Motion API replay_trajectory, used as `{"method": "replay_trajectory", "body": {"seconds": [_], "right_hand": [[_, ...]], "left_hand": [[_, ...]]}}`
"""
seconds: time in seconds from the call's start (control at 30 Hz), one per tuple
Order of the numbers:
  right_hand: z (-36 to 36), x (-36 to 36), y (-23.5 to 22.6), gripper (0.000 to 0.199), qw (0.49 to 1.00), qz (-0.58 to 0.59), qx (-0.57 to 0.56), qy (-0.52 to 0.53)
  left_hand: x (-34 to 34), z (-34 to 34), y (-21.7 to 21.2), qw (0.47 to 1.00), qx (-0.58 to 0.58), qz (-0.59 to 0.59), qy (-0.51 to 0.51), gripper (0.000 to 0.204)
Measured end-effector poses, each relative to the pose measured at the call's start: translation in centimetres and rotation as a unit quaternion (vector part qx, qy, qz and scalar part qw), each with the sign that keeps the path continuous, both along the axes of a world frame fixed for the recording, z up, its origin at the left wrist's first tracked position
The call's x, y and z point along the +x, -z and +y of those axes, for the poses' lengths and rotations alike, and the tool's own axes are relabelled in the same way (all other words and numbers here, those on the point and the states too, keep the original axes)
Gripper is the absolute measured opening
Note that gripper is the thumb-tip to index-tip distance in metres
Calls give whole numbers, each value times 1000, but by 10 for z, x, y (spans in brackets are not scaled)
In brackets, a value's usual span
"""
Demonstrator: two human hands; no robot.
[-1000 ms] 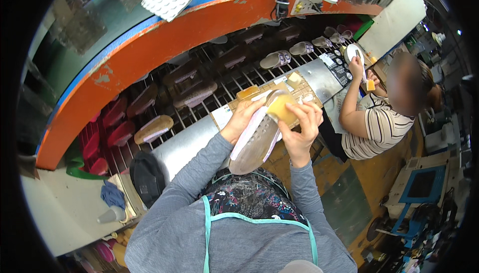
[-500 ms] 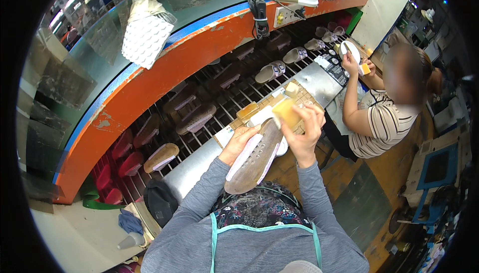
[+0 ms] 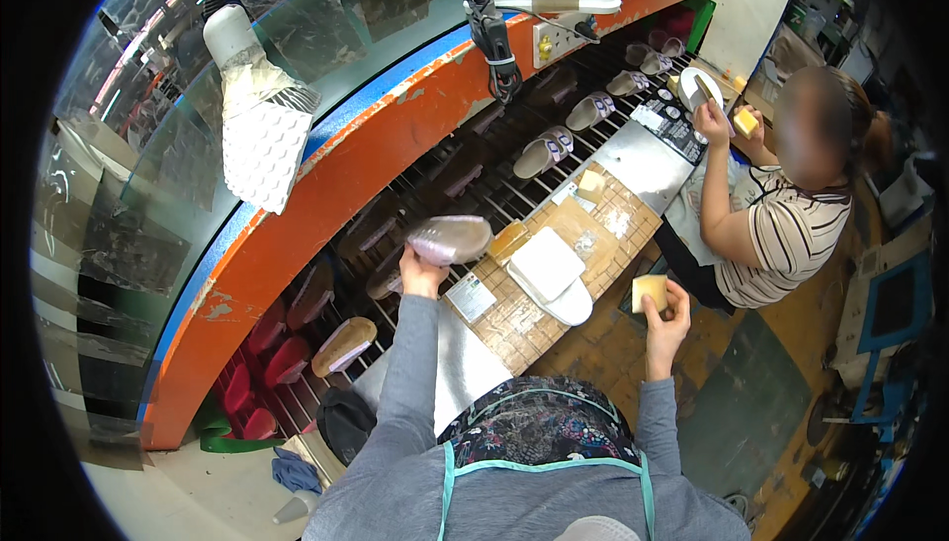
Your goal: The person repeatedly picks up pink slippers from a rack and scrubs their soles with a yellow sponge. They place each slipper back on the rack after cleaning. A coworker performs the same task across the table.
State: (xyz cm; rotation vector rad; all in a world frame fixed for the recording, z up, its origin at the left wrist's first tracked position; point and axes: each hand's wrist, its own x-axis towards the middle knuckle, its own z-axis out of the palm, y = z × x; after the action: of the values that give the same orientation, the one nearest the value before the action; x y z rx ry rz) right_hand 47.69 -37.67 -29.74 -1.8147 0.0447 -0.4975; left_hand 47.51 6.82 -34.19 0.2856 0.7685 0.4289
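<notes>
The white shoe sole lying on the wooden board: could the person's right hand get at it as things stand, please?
Probably not straight away: the white shoe sole lies uncovered beside the right hand, with nothing between them, but that hand is full with a yellow block.

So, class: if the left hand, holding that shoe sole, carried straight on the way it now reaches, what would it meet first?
Probably the conveyor rack: the left hand holds the shoe sole out over its dark bars, pointing toward the orange rail beyond. Depth is hard to judge here.
</notes>
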Motion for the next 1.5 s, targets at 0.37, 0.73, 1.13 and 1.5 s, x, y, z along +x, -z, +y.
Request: {"method": "replay_trajectory", "body": {"seconds": [0.37, 0.73, 1.13, 1.5], "right_hand": [[-16, -7, -15, 38, 996, 33, 80, 16], [-10, -9, -16, 38, 990, 44, 130, -22], [85, -42, 28, 51, 578, 397, 697, -147], [82, -71, 18, 51, 594, 411, 645, -249]], "left_hand": [[130, -14, 86, 998, 1, -18, -65, 46], [79, -13, 74, 993, -16, 72, 94, 55], [-142, -164, 76, 721, 97, -28, 686, 39], [-109, -176, 103, 727, 60, -43, 682, 51]]}}
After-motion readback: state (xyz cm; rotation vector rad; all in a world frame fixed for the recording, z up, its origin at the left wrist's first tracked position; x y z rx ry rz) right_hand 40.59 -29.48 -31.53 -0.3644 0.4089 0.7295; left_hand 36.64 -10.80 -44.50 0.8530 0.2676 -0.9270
